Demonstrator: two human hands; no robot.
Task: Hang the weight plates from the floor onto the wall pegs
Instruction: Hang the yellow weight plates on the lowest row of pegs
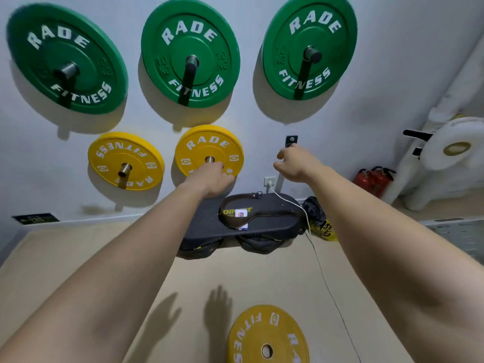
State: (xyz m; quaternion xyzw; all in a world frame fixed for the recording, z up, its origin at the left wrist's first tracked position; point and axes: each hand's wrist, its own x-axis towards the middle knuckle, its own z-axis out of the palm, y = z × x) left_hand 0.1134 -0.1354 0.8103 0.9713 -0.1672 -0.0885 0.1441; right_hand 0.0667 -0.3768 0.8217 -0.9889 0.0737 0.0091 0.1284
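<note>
— What lies nearest you?

— A yellow plate (pixel 267 336) flat on the floor (pixel 78 258) at my feet, hole up, with a thin cable (pixel 330 292) running past its right side. That one is not hung yet.

— And beyond it?

— A dark board (pixel 209 221) against the wall, a belt (pixel 262 203) looped on top of it.

— Your hands?

— My left hand (pixel 209 179) rests on the lower edge of the middle yellow plate on the wall (pixel 209 148), fingers curled onto it just under its peg (pixel 209 159). I cannot tell how firm that grip is. My right hand (pixel 296 163) is up by the bare peg (pixel 291 140) to the right; its grip is loosely curled and holds nothing that I can see.

— What else is on the wall?

— Another yellow plate on the left (pixel 125 161), on its own peg. Above, three green plates in a row: left (pixel 65 56), middle (pixel 190 52), right (pixel 309 45). Far right, two red extinguishers (pixel 373 179) stand on the floor.
</note>
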